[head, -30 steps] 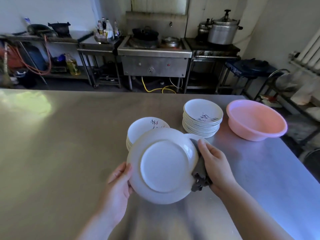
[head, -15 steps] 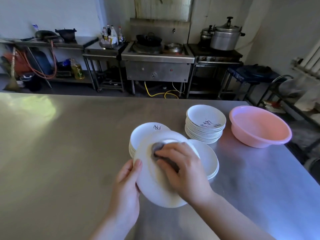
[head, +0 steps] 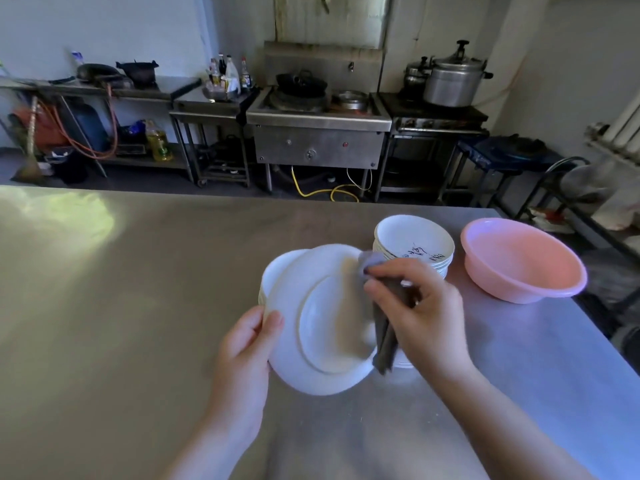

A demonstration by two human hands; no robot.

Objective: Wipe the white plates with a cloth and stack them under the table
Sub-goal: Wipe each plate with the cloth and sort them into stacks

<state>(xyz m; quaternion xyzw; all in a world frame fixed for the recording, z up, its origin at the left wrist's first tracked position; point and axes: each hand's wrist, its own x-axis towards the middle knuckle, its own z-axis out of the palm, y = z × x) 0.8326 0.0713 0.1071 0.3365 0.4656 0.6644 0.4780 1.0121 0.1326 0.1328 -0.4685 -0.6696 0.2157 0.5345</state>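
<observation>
glossy white plate (head: 311, 327), seemingly underside up, rim in left hand (head: 247, 344), grey cloth (head: 382, 327) pinched in right hand (head: 426, 317)

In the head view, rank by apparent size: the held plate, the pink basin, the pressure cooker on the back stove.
1. held plate, though nearness inflates it
2. pink basin, nearly alike, so unsure
3. pressure cooker, far back, clearly smallest

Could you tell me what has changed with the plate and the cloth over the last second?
The right hand brought the cloth from the plate's right edge onto its face, then swept it across toward the upper right rim. The plate tipped more upright. The left hand holds the plate's left edge as before; the plate stacks and pink basin stayed put.
</observation>
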